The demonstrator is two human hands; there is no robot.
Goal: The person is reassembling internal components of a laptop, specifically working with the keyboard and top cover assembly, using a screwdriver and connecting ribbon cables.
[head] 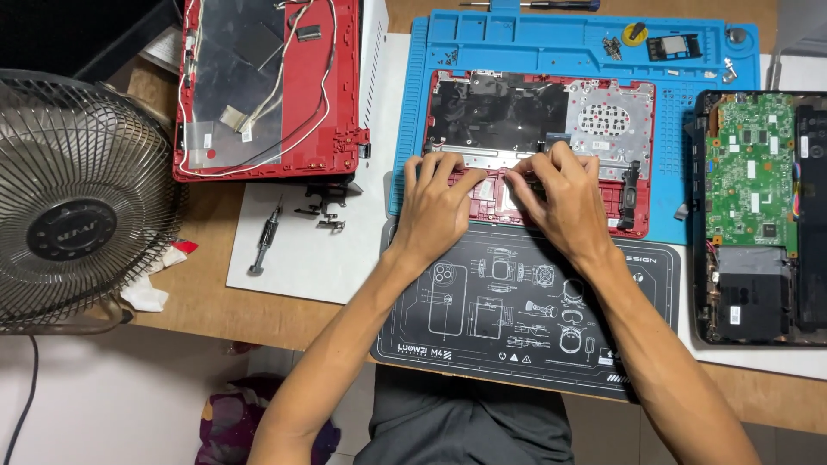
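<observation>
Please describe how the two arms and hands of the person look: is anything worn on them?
Both forearms are bare up to the elbows; no sleeves show. The left hand and the right hand wear no gloves, and I see no rings, watch or wristband. The nails look short.

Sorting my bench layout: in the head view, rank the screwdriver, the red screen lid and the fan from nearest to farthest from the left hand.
From the left hand:
1. Screwdriver, on the white sheet to its left.
2. Red screen lid, up and left.
3. Fan, far left edge.

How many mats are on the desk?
2. The blue mat lies under the red laptop shell; the black mat sits nearer the person, under both wrists. Others may be hidden.
</observation>
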